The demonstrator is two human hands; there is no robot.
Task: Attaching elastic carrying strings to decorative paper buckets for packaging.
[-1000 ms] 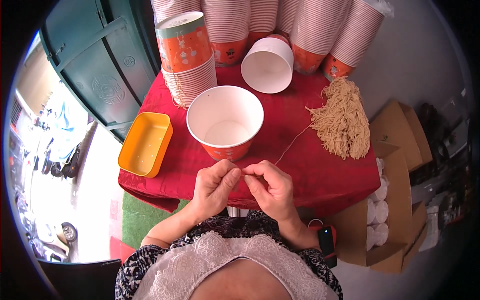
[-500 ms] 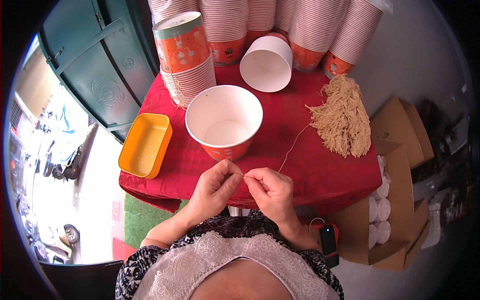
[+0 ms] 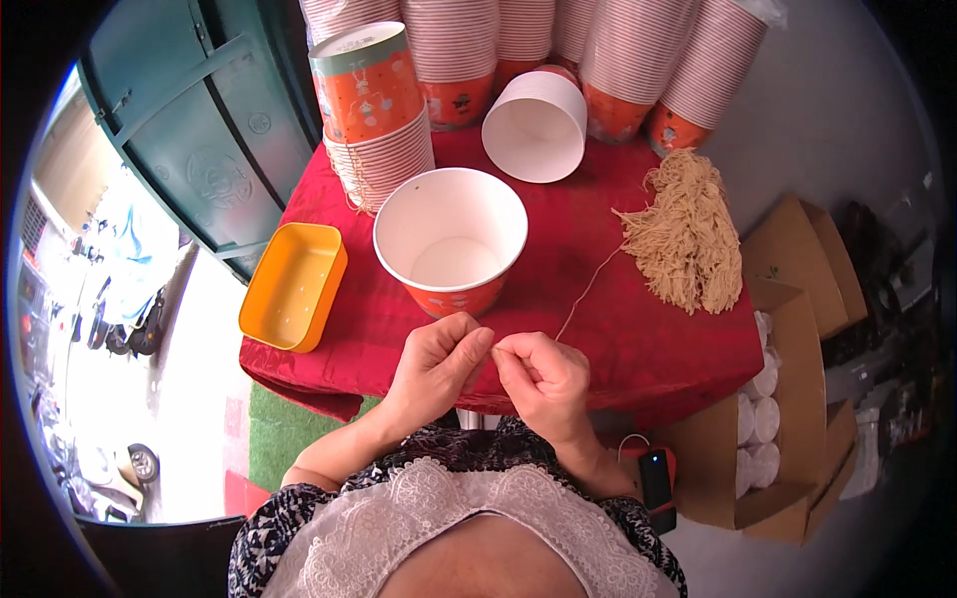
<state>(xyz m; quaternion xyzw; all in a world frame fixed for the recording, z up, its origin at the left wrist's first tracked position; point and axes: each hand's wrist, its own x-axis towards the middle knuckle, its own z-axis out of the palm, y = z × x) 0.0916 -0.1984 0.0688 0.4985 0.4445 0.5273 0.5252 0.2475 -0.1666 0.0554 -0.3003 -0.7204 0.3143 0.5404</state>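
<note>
My left hand (image 3: 431,371) is closed near the front edge of the table, thumb pressed against the forefinger; what it pinches, if anything, is too small to make out. Close to its right, my right hand (image 3: 548,384) pinches a thin beige string (image 3: 586,292). That string trails back over the red tablecloth to a thick bundle of beige strings (image 3: 690,244) on the right. Just beyond my hands stands an upright paper bucket (image 3: 461,301), white inside and orange outside, with nothing in it.
A yellow plastic basket (image 3: 326,299) sits at the table's left edge. Behind are a stack of paper buckets (image 3: 374,110), a bucket lying on its side (image 3: 535,135) and several tall wrapped stacks (image 3: 620,70). Right of the red-covered table (image 3: 658,349) stands an open cardboard box (image 3: 797,389) with white rolled-looking items.
My hands were touching at the fingertips and now stand slightly apart. The left thumb has straightened upward along the forefinger. The bucket and string bundle have stayed in place.
</note>
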